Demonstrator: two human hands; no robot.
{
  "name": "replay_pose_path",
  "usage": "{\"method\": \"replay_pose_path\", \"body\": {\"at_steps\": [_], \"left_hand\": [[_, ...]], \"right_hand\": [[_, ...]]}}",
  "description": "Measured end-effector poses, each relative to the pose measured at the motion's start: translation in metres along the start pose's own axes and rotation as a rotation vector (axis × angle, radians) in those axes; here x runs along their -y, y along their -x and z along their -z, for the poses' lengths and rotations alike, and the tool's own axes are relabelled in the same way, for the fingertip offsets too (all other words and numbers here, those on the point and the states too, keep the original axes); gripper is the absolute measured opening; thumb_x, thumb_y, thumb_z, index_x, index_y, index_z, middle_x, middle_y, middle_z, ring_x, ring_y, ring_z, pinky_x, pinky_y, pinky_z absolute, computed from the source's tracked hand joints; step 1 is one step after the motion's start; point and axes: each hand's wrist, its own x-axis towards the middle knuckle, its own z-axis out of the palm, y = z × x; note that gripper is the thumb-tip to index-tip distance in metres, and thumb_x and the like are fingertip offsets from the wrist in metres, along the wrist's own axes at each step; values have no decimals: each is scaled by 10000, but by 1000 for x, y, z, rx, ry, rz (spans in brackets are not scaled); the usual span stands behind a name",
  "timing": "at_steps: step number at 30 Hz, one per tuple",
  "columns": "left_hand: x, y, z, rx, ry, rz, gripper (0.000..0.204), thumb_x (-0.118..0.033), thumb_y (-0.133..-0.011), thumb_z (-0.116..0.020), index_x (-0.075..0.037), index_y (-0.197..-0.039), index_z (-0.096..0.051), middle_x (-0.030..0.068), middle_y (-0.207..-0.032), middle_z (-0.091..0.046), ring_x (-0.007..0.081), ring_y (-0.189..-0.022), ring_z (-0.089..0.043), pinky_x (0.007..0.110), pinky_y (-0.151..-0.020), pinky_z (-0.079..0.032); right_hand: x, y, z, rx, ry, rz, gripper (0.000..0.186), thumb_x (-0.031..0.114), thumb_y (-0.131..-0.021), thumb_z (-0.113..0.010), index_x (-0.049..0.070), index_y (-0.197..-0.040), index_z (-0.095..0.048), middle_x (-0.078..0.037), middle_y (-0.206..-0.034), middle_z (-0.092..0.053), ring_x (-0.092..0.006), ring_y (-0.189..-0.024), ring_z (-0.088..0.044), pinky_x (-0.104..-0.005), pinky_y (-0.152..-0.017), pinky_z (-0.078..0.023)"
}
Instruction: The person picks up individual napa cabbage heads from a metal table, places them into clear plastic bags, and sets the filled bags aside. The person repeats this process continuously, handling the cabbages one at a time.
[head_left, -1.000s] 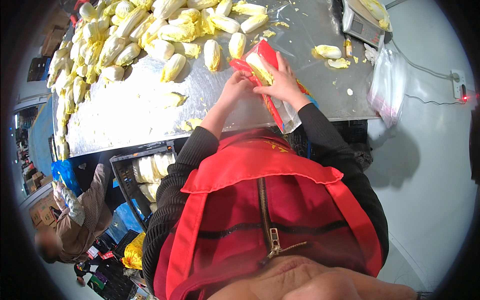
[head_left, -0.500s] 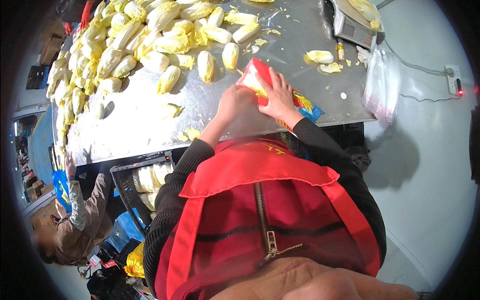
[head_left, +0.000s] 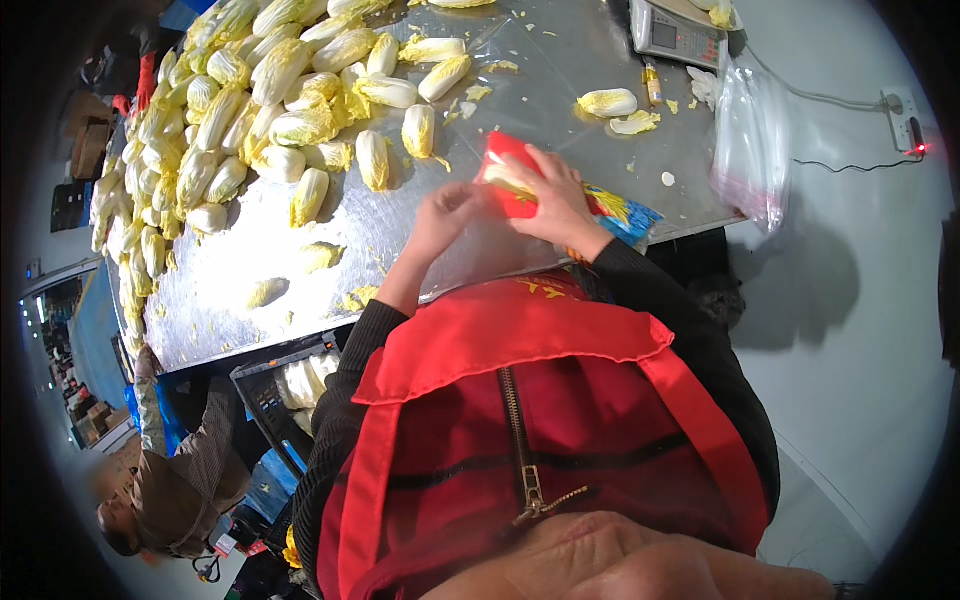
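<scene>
A small napa cabbage [head_left: 507, 180] shows pale yellow within a red plastic bag [head_left: 510, 150] at the table's front edge. My right hand [head_left: 562, 205] lies over them, its fingers pressed round the cabbage and the red plastic. Just left of the bag, my left hand [head_left: 445, 215] has its fingers curled into a pinch; whatever is between them, if anything, is hidden. Under my right wrist lie printed plastic bags [head_left: 630, 217] in blue and yellow. Trimmed cabbages [head_left: 373, 160] stand on the metal table beyond my left hand.
A big heap of napa cabbages [head_left: 225, 120] covers the table's [head_left: 330, 285] left side. A scale [head_left: 675, 35] stands far right, with clear plastic bags [head_left: 750, 150] hanging below it. A black crate [head_left: 262, 392] is under the near edge. A person [head_left: 190, 475] works at left.
My left hand has drawn back slightly left from the red bag, its fingers now pinched. My right hand stays on the cabbage and bag. The view has shifted a little.
</scene>
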Motion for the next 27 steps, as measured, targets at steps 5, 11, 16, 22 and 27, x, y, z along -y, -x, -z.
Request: {"method": "replay_pose_path", "body": {"at_steps": [5, 11, 16, 22, 27], "left_hand": [[-17, -56, -22, -106, -534, -189, 150, -182, -817, -680, -66, -910, -698, 108, -926, -658, 306, -848, -655, 401, -745, -527], [7, -116, -50, -116, -864, -361, 157, -163, -774, -687, -76, -904, -689, 134, -922, -615, 353, -923, -609, 434, -821, -507], [13, -130, -43, -59, -901, -341, 141, -190, -803, -666, -82, -886, -701, 132, -915, -613, 344, -896, -617, 440, -794, -505], [-7, -128, -41, -99, -932, -434, 124, -190, -811, -659, -79, -841, -704, 104, -858, -640, 338, -811, -631, 449, -744, -508], [-39, -116, -39, -177, -869, -481, 77, -137, -802, -675, -76, -846, -692, 104, -865, -652, 326, -815, -635, 427, -723, -510]], "right_hand": [[-49, 38, 30, -73, -66, -198, 1036, 327, -618, -837, 199, -1519, -342, -186, -1492, -387, -386, -1353, -373, -504, -1104, -303], [-73, 56, 43, -114, -78, -374, 1055, 351, -606, -836, 195, -1520, -332, -213, -1507, -366, -410, -1373, -344, -517, -1121, -284], [-78, 57, 44, -164, -164, -317, 1030, 326, -612, -836, 165, -1509, -355, -207, -1485, -402, -402, -1353, -380, -496, -1123, -290], [-58, 40, 65, -130, -331, -179, 1045, 286, -608, -853, 98, -1504, -350, -187, -1480, -411, -374, -1354, -395, -464, -1125, -312], [-42, 33, 70, -14, -605, -178, 1048, 259, -646, -862, 59, -1517, -313, -188, -1509, -375, -327, -1394, -368, -402, -1137, -313]]}}
